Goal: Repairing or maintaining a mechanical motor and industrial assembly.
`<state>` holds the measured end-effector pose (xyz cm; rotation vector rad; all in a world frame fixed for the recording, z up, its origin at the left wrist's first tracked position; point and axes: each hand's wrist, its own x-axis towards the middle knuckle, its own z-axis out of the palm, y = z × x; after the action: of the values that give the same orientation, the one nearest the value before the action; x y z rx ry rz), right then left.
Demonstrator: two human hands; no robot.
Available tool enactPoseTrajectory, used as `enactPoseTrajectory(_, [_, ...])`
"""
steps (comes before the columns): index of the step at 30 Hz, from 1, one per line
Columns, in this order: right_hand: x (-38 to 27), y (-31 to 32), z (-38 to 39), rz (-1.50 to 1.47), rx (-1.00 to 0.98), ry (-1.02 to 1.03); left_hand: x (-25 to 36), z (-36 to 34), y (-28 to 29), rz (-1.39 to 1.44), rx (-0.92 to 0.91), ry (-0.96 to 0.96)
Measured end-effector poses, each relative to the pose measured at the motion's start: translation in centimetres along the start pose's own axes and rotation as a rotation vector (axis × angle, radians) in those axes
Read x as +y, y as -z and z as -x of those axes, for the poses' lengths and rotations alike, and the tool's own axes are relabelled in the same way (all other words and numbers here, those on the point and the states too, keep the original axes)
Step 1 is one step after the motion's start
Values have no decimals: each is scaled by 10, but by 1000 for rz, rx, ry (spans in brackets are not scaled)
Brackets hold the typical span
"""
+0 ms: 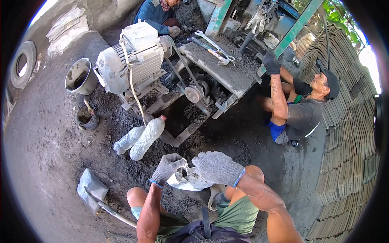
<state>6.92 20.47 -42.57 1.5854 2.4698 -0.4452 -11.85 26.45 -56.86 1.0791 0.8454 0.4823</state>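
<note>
At the bottom centre my gloved left hand [169, 168] grips the left part of a crumpled, torn white bag [188, 182], with a dark gap in its top. My gloved right hand [216, 168] holds the bag's right side, its back toward the camera. The bag is between my bent knees. Just beyond it lie two dusty plastic bottles [148, 135], one with a red cap. A shovel [91, 190] rests on the ground at my lower left, its handle pointing toward me.
Ahead stand a motor [129, 60] and belt-driven machine [219, 69] carrying wrenches [214, 46]. One co-worker [304, 109] squats right, reaching up; another [158, 18] works behind the motor. Buckets [87, 115] and a tyre [22, 65] are left; stacked tiles [344, 154] line the right.
</note>
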Motion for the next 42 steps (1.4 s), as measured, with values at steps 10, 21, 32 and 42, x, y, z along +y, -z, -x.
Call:
enactPoseTrajectory(10, [-1, 4, 2, 22, -19, -2, 2, -1, -4, -40, 8, -32])
enactPoseTrajectory(21, [-3, 7, 4, 16, -25, -3, 2, 0, -5, -70, 13, -35])
enactPoseTrajectory(32, [-2, 4, 4, 6, -28, -17, -1, 0, -7, -87, 11, -39])
enactPoseTrajectory(42, [1, 2, 4, 19, -9, -4, -1, -2, -8, -66, 19, -54])
